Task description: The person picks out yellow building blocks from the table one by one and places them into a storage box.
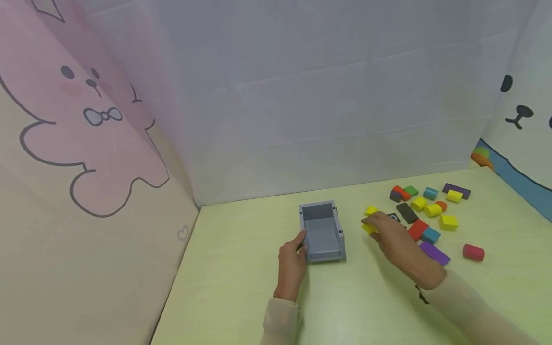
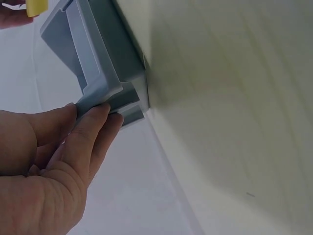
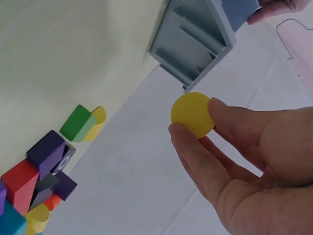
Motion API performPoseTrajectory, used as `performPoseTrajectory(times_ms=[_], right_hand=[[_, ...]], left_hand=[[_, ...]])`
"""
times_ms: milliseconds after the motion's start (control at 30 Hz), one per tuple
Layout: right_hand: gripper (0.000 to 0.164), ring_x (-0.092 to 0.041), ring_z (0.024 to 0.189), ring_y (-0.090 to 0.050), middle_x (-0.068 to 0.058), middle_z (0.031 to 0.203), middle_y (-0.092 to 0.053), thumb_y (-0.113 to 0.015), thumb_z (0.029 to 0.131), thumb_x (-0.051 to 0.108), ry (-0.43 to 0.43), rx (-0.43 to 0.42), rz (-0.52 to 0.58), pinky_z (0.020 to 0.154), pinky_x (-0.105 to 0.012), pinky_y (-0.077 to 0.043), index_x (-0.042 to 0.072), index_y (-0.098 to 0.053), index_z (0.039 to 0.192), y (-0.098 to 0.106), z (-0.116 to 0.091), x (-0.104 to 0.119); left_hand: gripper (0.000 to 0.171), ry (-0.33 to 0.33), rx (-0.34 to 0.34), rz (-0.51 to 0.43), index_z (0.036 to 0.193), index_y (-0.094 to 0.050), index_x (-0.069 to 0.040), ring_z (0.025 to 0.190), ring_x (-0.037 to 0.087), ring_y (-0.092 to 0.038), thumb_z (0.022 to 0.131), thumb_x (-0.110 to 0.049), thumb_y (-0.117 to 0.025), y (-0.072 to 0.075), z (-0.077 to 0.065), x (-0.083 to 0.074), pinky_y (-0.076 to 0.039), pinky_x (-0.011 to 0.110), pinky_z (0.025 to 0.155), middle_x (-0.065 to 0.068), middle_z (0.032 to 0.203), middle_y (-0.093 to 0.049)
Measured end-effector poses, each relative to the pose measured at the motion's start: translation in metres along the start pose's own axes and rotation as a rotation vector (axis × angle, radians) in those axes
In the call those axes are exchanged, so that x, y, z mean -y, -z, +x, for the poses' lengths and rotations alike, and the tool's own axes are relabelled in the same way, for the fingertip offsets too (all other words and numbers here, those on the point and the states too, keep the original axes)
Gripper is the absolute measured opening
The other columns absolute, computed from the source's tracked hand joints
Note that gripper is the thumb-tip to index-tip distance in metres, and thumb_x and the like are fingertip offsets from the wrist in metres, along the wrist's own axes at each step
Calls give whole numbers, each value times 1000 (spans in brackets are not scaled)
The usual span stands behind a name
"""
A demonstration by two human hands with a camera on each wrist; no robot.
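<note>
A small grey plastic bin stands on the table in the head view. My left hand pinches its near left rim, thumb on one side and fingers beneath the lip in the left wrist view. Just to the right of the bin, my right hand holds a yellow cylinder block between thumb and fingers, its round end facing the right wrist camera. Another yellow block lies on the table behind that hand, beside a green block in the right wrist view.
Several coloured wooden blocks lie scattered at the right, among them a red block, a purple plank, a black plank and a pinkish-red cylinder. A pale curtain hangs behind the table's back edge.
</note>
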State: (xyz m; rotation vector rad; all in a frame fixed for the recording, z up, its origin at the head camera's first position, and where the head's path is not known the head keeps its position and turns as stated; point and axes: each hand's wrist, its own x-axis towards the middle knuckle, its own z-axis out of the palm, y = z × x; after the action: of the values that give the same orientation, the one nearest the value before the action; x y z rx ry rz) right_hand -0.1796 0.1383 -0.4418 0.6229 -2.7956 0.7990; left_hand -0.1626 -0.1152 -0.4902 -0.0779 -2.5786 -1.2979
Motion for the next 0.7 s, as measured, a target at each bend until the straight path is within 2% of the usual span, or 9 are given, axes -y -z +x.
performPoseTrajectory(times_ms=[500, 700], right_hand=[[41, -26, 100, -53, -8, 110, -56, -66, 76, -6, 49, -46, 39, 84, -45, -49, 8, -57, 113, 3, 17, 23], [41, -25, 101, -52, -7, 112, -55, -66, 78, -5, 62, -59, 80, 84, -44, -49, 9, -57, 115, 1, 20, 31]], left_hand=[[45, -14, 16, -27, 124, -53, -9, 106, 14, -50, 82, 6, -59, 2, 1, -1, -44, 39, 91, 8, 122, -54], [45, 3, 26, -46, 125, -52, -9, 108, 15, -49, 83, 6, -59, 1, 2, 0, -45, 39, 90, 8, 123, -53]])
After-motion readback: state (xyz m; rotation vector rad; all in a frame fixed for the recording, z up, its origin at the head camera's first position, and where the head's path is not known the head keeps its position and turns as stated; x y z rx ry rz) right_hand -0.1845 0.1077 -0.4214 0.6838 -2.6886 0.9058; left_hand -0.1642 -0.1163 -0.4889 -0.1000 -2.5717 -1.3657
